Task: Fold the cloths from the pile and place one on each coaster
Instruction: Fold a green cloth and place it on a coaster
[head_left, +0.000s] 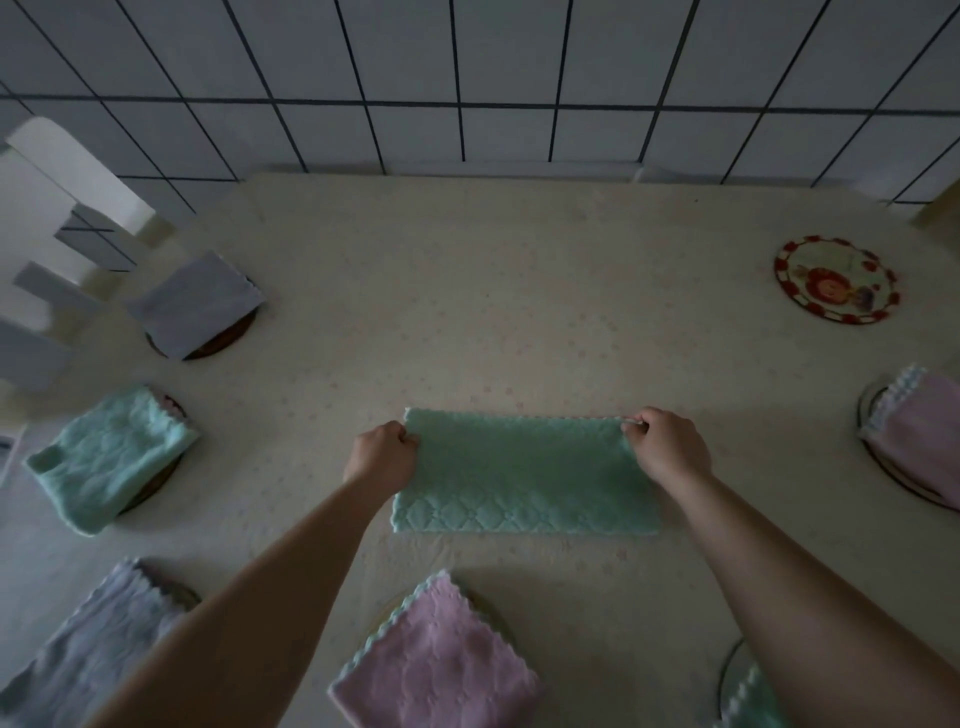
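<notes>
Tablecloth (519, 312) in pale cream with a faint flower print covers the whole table, and behind it stands a wall of white tiles (415, 78) with dark joints. In the middle of the table lies a green quilted cloth (519, 473), folded to a long rectangle and flat on the surface. The left hand (382, 452) pinches its far left corner, and the right hand (667, 447) pinches its far right corner. Around it lie folded cloths on coasters: a grey cloth (195, 304) at far left, a green folded cloth (111, 460) below it, a pink cloth (436, 660) near the front edge, and a second pink cloth (919, 441) at the right edge. At far right one round coaster (836, 280) with a red pattern lies bare.
</notes>
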